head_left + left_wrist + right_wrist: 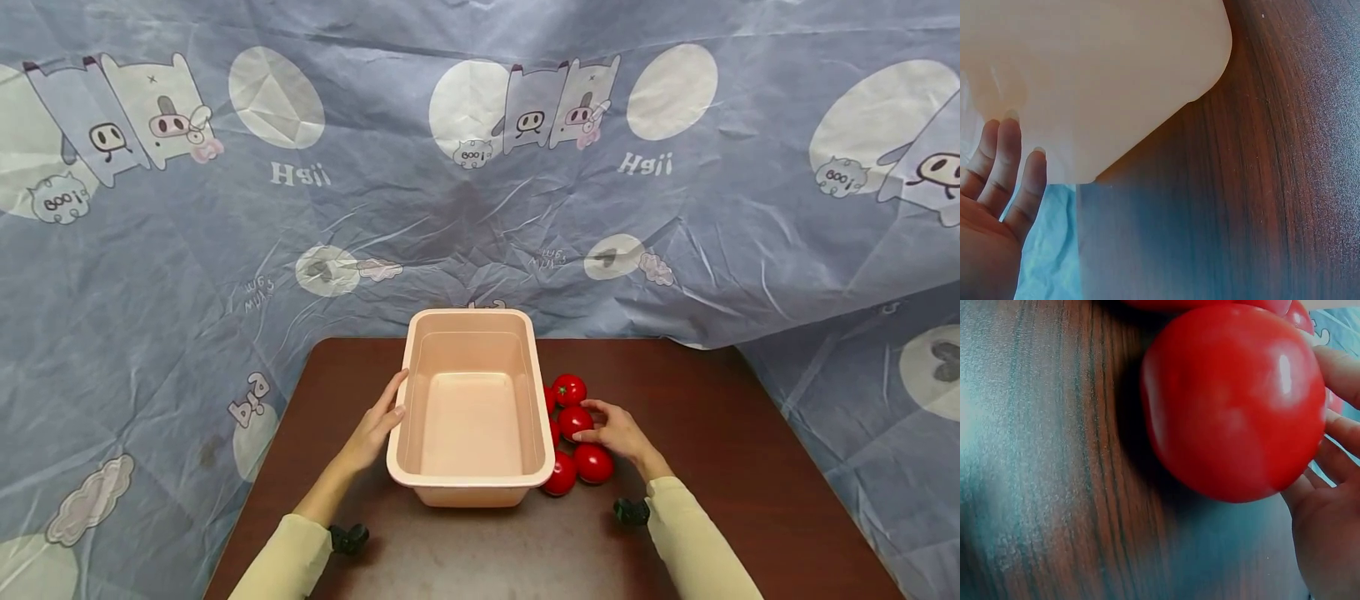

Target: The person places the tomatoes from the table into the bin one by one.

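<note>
A pale peach plastic basin (pixel 475 497) stands in the middle of the table, with nothing inside it. My left hand (pixel 371 433) is at its left side; the nearly straight fingers (pixel 1007 153) touch the outer wall, and the thumb lies by the rim. Several red tomatoes cluster along the basin's right side, some partly hidden by its rim. From the right, my right hand (pixel 617 432) has its thumb and fingers about the middle tomato (pixel 575 423). A nearer tomato (pixel 1235 406) fills much of the right wrist view and hides part of that grasp.
The dark brown wooden table (pixel 697 417) extends on both sides of the basin. Behind and around it hangs a blue-grey cloth (pixel 480 217) printed with cartoon animals. Each wrist carries a small black device, one (pixel 349 539) on the left and another (pixel 632 512) on the right.
</note>
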`<state>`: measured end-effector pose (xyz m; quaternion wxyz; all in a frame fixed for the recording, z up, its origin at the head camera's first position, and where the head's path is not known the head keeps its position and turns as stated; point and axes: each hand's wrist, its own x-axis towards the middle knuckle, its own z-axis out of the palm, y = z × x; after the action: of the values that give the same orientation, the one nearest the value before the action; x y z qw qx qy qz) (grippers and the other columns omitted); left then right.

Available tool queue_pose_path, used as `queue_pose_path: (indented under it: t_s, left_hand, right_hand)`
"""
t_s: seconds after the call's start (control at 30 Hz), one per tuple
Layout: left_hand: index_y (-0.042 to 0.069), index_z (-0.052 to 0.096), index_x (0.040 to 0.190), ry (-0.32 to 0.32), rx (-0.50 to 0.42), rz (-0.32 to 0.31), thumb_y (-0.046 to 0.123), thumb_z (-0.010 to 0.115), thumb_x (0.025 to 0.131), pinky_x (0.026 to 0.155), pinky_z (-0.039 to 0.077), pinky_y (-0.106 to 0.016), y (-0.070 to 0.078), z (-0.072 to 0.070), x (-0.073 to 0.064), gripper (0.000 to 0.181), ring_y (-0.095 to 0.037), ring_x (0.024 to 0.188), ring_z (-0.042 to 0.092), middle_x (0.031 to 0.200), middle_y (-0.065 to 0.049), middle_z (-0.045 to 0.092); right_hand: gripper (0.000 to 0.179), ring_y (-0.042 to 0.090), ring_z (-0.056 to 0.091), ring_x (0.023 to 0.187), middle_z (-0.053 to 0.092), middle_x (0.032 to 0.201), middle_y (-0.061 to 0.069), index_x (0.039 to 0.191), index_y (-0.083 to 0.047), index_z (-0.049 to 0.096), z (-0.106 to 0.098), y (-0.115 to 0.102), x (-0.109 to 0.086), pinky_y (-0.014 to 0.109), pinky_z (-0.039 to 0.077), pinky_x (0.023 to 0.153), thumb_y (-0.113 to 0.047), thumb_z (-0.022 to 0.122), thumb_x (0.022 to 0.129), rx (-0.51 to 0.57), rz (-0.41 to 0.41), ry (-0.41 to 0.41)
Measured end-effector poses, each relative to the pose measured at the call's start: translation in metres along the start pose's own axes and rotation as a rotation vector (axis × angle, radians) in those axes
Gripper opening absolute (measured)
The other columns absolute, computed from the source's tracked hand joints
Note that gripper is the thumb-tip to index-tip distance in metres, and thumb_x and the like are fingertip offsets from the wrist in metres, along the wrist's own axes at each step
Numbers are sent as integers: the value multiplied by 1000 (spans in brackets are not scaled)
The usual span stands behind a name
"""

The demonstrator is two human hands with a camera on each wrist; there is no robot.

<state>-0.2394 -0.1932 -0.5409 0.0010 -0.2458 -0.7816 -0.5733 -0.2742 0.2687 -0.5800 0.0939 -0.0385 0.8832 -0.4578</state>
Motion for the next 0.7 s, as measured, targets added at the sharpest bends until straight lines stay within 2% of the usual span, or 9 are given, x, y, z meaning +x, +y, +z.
queue_pose_path:
  t_s: [0.23,0.33,0.43,0.53,0.6,0.7]
  left_hand:
    - [7,15,156,-33,-8,-6,10,36,101,80,55,-31,27,-3,-1,59,-15,100,66,131,-33,55]
    - [3,14,155,-36,2,-1,8,35,101,80,55,-30,32,-2,-2,58,-11,100,65,134,-32,53]
    - [6,14,156,-28,-11,0,8,35,101,81,55,-30,23,-1,-1,59,-11,101,65,136,-32,52]
    - [14,14,157,-10,-13,-3,10,34,102,81,55,-30,8,1,-1,59,-13,102,65,137,-29,52]
    - [19,14,157,1,-10,-4,13,33,103,82,54,-30,0,2,-1,58,-19,105,65,140,-26,51]
    - [24,16,157,14,-12,-5,16,34,103,83,54,-29,-5,2,0,58,-29,106,64,140,-25,51]
  right_hand:
    - [72,34,63,110,60,128,26,138,0,48,7,8,4,49,49,98,-19,81,77,83,41,8]
    - [73,34,62,112,59,130,26,139,0,48,10,10,4,49,48,99,-20,81,77,89,57,18]
    - [72,35,62,112,58,130,26,138,-1,49,10,11,4,49,48,100,-18,82,77,110,60,38]
    - [69,34,62,113,59,130,25,137,-1,51,9,12,5,48,48,99,-18,82,78,132,48,53]
    - [69,34,61,114,58,131,25,138,-2,50,8,13,5,46,48,99,-19,81,79,145,41,58]
    - [70,34,60,115,57,133,25,140,-2,49,7,14,4,45,49,99,-19,80,79,185,38,58]
